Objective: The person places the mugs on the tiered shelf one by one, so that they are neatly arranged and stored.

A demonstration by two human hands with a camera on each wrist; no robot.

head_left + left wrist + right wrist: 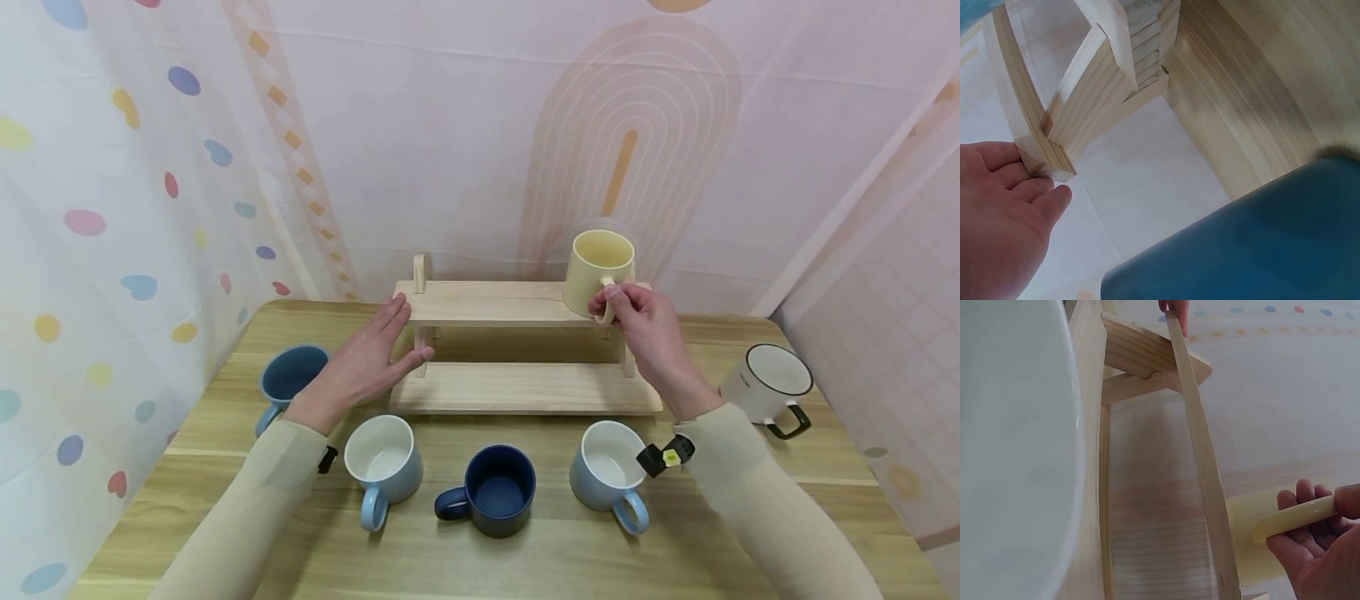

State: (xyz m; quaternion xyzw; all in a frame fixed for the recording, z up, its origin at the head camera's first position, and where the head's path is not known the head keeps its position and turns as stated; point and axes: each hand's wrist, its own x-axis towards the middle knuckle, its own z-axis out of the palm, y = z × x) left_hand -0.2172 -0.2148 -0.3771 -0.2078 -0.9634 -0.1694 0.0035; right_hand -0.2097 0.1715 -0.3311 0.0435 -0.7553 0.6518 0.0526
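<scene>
At the right end of the upper board of a two-tier wooden shelf [487,302] stands a pale yellow mug [587,279], upright. My right hand [654,335] pinches its handle [1294,519] between thumb and fingers. On the other side, my left hand [358,360] rests with straight fingers on the upper board's left end. In the left wrist view, fingertips [1025,181] touch the board's end from outside. The right wrist view shows the yellow mug beside the board; whether its base bears fully on the wood is hidden.
A blue mug [294,373] sits left, partly behind my left wrist. Along the front stand a light blue mug [401,479], a navy mug [501,521] and another light blue mug [592,483]. A white mug [753,392] with a black handle is far right. Patterned curtains hang behind.
</scene>
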